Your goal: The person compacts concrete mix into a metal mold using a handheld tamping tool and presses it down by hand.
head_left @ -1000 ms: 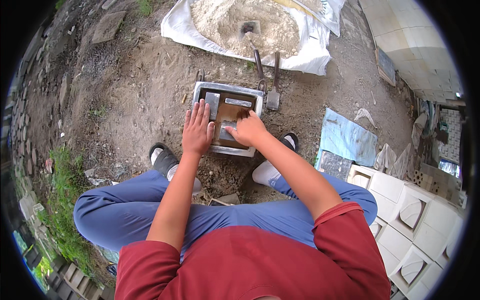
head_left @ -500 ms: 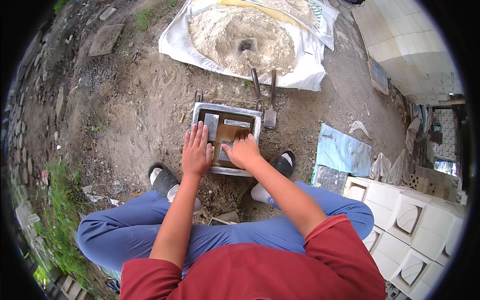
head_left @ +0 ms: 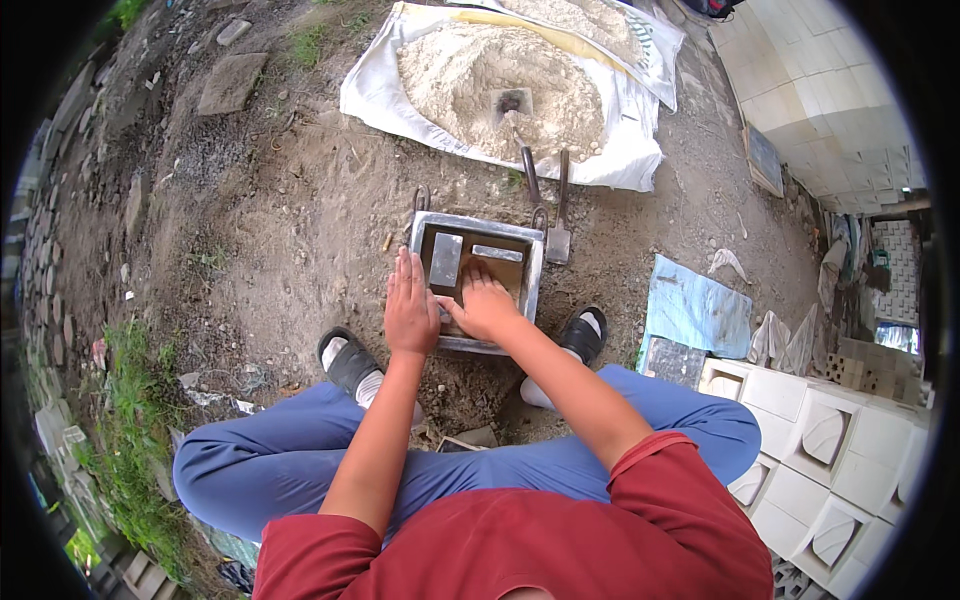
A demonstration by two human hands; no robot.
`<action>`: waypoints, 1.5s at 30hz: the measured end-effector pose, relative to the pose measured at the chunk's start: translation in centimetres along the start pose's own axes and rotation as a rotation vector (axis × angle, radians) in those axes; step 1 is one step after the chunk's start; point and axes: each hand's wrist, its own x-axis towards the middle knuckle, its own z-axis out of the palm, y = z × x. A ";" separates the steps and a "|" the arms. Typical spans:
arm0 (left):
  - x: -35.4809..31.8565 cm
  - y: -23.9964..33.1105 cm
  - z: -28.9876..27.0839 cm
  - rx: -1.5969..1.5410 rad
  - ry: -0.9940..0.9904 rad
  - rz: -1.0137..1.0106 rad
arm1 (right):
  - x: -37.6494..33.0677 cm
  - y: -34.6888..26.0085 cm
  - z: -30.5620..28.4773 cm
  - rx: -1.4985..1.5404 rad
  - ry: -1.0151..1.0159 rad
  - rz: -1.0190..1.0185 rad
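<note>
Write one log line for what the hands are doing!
left hand: flat on square grey metal mould | right hand: pressing brown fill inside | small trowel: beside mould

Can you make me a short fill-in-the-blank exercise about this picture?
1. Both hands, left hand and right hand, press into a rectangular metal ____ on the dirt.
2. The sand pile lies on a ____ sheet.
3. The person's trousers are ____.

Missing words: mould; white; blue

Trowels against mould far rim — left side open
</note>
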 end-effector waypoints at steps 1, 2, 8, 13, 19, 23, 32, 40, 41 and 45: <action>-0.1 0.1 -0.1 0.006 0.002 -0.009 | -0.1 0.1 0.0 0.001 -0.005 -0.009; 0.0 0.3 -0.2 -0.002 -0.006 -0.016 | -0.3 0.3 -0.1 0.008 0.007 -0.012; 0.0 0.1 -0.2 -0.002 -0.017 -0.048 | -0.1 -1.0 -2.4 -0.073 -0.057 -0.020; -0.5 -0.4 -0.3 -0.071 0.057 -0.044 | -1.9 -1.8 -5.8 -0.185 0.040 -0.162; -0.1 0.5 -0.4 -0.129 0.093 -0.048 | 1.2 3.4 -5.2 -0.418 0.413 -0.436; -0.3 -0.1 -0.5 -0.063 0.141 -0.046 | 2.7 1.2 -6.2 -0.493 0.049 -0.316; -0.1 0.2 0.1 -0.080 0.110 -0.062 | 2.7 -0.3 -5.3 -0.905 -0.012 -0.344; -0.2 -0.2 0.0 -0.095 0.135 -0.052 | 1.8 -0.5 -6.0 -0.812 -0.067 -0.402; -0.1 0.0 -0.2 -0.141 0.116 -0.076 | 1.2 -0.7 -6.0 -0.836 -0.069 -0.379; -0.1 0.9 -0.7 -0.140 0.084 -0.102 | 0.8 -0.1 -5.8 -0.716 -0.177 -0.297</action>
